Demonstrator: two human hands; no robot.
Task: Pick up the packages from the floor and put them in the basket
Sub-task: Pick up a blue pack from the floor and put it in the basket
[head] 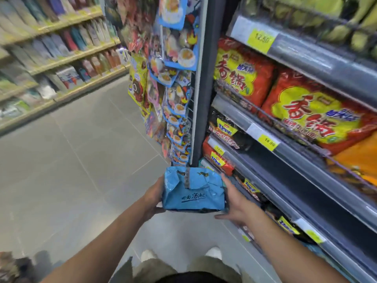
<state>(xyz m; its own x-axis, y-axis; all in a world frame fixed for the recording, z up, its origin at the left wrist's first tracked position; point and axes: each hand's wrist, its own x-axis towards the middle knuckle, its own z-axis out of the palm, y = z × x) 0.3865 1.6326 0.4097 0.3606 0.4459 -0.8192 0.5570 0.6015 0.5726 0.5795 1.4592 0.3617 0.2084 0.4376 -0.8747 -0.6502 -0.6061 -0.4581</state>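
Right, a grey tiled floor (71, 160) fills the aisle, and the person stands on it facing straight down the lane. Tall shelving (295, 158) runs along the right side, its grey rails stacked one above another. Across the aisle on the left, a long far shelf unit (61, 58) carries rows of bottles and pouches, too blurred to read. Dead ahead hangs a rack of snack packets (173, 99), fixed to the end of the right shelving. On those right shelves sit big red-and-yellow noodle multipacks (306, 115), side by side behind a wire rail.

Now the task's thing: the blue package (193, 193) is up off the floor, held in the air in front of the person, just beside the lower right shelves. The left hand (154, 198) cups its left edge, fingers tucked underneath and out of sight. The right hand (234, 203) presses flat against the right side, fingers straight along the edge, thumb spread wide below. White shoes (214, 253) show at the bottom. A yellow price tag (268, 140) sits on a shelf rail.
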